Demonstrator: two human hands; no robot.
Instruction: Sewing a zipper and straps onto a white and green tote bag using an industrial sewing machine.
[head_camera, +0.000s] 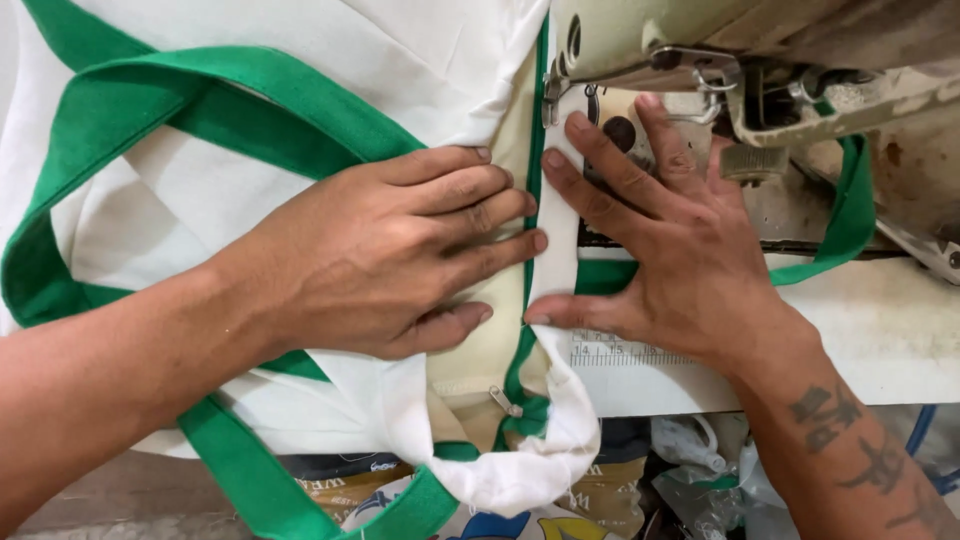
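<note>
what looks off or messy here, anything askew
Mostly tidy: both hands, left hand and right hand, press the white fabric flat. Only its near edge bunches over the table edge, and the sewing machine looks rust-stained.

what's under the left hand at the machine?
The left hand lies flat on white bag fabric, fingertips at the green zip tape. Green straps loop around it. Beige lining shows below the fingers. The fabric directly beneath the palm is covered.
</note>
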